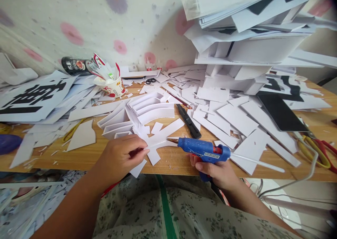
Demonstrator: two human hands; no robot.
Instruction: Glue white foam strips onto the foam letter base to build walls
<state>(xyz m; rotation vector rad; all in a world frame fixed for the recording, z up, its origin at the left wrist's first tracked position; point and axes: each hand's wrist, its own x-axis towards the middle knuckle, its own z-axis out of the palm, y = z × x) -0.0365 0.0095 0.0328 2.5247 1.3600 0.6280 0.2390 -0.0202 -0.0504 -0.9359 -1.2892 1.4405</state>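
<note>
I watch the left hand (121, 154) pinch a smooth, flat, branching white cutout (158, 139) near the wooden table (175, 161)'s front edge; the right hand (218, 171) wraps a blue plastic glue gun (201, 149), its tapered tip right by the cutout. A curved-walled white board piece (137, 118) and black cutter (188, 121) crowd just behind.

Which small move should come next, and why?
I'd probably draw the blue glue gun slowly along the white cut-out: the right hand holds it with its nozzle at that piece, while the left hand pinches the piece's edge.
</note>
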